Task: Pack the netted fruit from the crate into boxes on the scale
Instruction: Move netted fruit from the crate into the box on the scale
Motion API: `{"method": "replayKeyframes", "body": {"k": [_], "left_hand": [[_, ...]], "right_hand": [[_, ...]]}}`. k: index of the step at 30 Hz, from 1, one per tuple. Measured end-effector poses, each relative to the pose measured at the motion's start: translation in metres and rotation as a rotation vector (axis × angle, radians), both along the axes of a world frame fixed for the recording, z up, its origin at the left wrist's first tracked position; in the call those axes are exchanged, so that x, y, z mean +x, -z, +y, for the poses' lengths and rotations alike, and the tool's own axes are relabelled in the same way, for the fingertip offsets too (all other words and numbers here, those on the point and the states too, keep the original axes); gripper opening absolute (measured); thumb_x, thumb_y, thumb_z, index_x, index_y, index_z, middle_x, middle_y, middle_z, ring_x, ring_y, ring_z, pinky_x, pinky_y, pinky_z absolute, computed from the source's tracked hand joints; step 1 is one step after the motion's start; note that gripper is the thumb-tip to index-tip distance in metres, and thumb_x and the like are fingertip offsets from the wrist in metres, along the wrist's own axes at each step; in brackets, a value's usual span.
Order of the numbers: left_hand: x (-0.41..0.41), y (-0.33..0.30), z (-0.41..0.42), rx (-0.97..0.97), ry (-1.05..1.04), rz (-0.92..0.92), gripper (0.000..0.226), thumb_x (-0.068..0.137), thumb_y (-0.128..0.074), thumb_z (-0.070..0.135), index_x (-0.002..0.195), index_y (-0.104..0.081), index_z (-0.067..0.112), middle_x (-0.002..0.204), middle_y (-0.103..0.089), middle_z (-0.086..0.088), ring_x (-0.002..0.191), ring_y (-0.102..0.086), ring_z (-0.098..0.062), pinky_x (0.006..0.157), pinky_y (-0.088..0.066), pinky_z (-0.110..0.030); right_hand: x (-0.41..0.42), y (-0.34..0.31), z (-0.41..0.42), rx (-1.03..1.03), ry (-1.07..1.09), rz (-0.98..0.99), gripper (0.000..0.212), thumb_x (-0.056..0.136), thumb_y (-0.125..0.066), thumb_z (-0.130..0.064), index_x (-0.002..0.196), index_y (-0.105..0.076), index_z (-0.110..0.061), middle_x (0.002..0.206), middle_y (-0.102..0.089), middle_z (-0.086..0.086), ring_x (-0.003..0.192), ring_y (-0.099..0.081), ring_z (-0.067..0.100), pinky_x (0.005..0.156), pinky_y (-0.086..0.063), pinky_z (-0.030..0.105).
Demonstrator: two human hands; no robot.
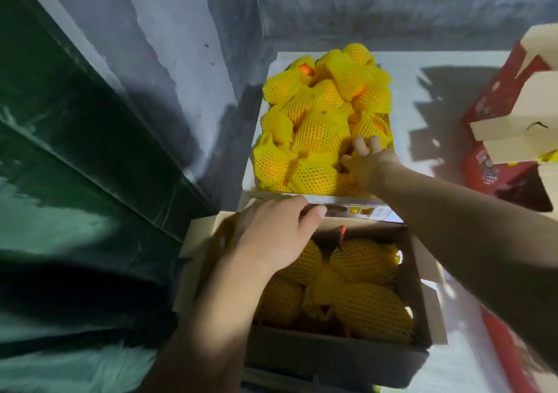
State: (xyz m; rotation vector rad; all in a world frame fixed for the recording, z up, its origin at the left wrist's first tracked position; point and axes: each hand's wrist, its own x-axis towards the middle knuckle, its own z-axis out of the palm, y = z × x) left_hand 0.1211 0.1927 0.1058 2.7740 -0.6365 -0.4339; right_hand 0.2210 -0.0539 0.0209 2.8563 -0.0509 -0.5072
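Observation:
A white crate [255, 151] ahead of me is heaped with fruit in yellow foam nets [314, 115]. My right hand [367, 163] reaches into the crate's near right corner, its fingers curling around a netted fruit there. Below, an open cardboard box [418, 287] holds several netted fruits [362, 287]. My left hand [277, 235] lies over the box's far left corner with relaxed fingers, the thumb stretched toward the crate's near rim. Whether it touches a fruit underneath is hidden. The scale under the box is barely visible at the bottom edge.
A dark green tarp [75, 151] fills the left side. Grey walls [362, 6] rise behind the crate. Red and white cardboard boxes [513, 121] are stacked at the right on a white surface [437, 90].

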Motion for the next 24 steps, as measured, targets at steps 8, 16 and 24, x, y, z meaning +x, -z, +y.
{"method": "replayKeyframes", "body": {"k": [8,16,24], "left_hand": [[-0.002,0.005,0.007,-0.174,0.02,-0.045,0.035,0.106,-0.041,0.054,0.115,-0.067,0.033,0.114,-0.071,0.012,0.109,-0.063,-0.017,0.091,-0.045,-0.038],[-0.024,-0.002,0.059,-0.747,-0.128,-0.008,0.021,0.104,-0.057,0.029,0.122,-0.068,0.032,0.118,-0.064,0.019,0.111,-0.058,0.006,0.086,-0.046,-0.007],[-0.091,-0.005,0.141,-0.617,-0.066,-0.062,0.021,0.103,-0.057,0.034,0.12,-0.066,0.039,0.117,-0.065,0.025,0.11,-0.059,0.004,0.086,-0.045,-0.016]], "right_hand": [[-0.022,-0.07,-0.014,0.255,0.007,-0.099,0.075,0.078,-0.078,-0.039,0.136,-0.035,-0.019,0.126,-0.05,0.018,0.119,-0.05,0.045,0.099,-0.047,0.052],[-0.158,-0.174,0.07,1.028,0.031,-0.144,0.071,0.064,-0.07,-0.054,0.132,-0.051,-0.043,0.118,-0.066,-0.001,0.106,-0.063,0.02,0.093,-0.054,0.041],[-0.254,-0.138,0.142,0.706,0.074,0.069,0.103,0.076,-0.081,-0.051,0.16,-0.023,-0.036,0.158,-0.038,-0.002,0.143,-0.041,0.022,0.118,-0.035,0.04]]}}
